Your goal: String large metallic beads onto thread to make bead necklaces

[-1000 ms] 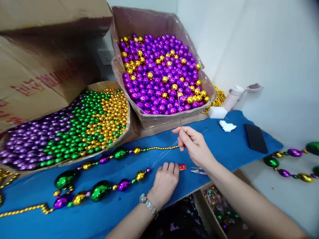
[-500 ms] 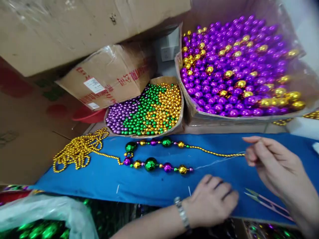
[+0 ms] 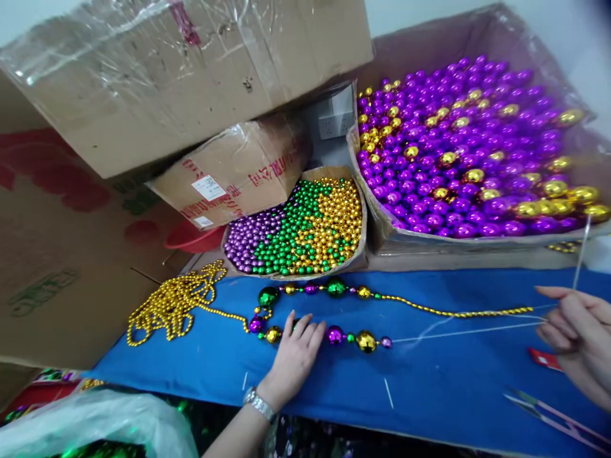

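A partly strung bead necklace (image 3: 335, 288) of green, gold and purple beads curves in a U on the blue cloth (image 3: 344, 388). My left hand (image 3: 293, 356), with a metal-band watch at the wrist, lies on its lower row, fingers curled over a large green bead that is mostly hidden. My right hand (image 3: 580, 337), at the right edge, pinches a pale thread (image 3: 468, 333) that runs taut to the small purple end bead (image 3: 386, 342). A thin white strand or needle (image 3: 581, 254) sticks up from its fingers. Below it lie thread snips (image 3: 556, 413).
A pile of gold bead chain (image 3: 167, 302) lies at the left. Behind the cloth stand a small box of mixed beads (image 3: 365, 238) and a large carton of purple and gold balls (image 3: 382, 226). Stacked cartons (image 3: 191, 83) overhang the back left. A red object (image 3: 545, 359) lies by my right hand.
My left hand has moved left from near the right hand onto the necklace's lower row. My right hand has drawn right, and the thread is tauter. The view has shifted.
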Tool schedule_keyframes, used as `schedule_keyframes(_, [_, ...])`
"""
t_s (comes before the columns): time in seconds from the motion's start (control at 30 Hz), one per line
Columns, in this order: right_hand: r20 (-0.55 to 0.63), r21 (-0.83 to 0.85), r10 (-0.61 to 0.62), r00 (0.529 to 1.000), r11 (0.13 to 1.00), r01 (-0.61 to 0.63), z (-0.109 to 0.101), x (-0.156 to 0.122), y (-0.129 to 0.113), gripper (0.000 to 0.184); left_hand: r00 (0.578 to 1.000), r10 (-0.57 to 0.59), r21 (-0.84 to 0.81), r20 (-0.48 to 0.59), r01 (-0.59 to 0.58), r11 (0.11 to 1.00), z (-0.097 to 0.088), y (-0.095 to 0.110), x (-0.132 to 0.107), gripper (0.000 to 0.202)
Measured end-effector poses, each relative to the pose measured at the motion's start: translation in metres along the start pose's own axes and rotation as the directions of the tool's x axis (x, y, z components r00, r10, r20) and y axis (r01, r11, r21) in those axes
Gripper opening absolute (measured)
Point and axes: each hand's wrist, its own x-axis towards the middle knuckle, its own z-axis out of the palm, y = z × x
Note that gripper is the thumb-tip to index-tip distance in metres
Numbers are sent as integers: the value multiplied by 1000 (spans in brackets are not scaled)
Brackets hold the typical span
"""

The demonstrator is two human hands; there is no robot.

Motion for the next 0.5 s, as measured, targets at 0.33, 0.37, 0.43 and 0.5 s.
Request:
schedule_keyframes(0.33, [-54, 52, -99, 994, 993, 102, -7, 10, -15, 21, 998, 61, 22, 21, -61, 998, -6, -34, -19, 75])
schedule_keyframes(0.37, [-42, 53, -106, 994, 993, 108, -4, 8, -17, 22, 997, 67, 11, 31, -67, 998, -8, -34, -20, 74])
schedule_keyframes(0.43, [-34, 49, -143, 989, 988, 144, 1, 4, -22, 21, 997, 67, -14, 31, -66, 998, -12, -35, -20, 67])
schedule_keyframes(0.5, [-29, 41, -194, 981, 980, 195, 6, -1, -28, 18, 998, 55, -41, 18, -54, 998, -17, -31, -18, 58])
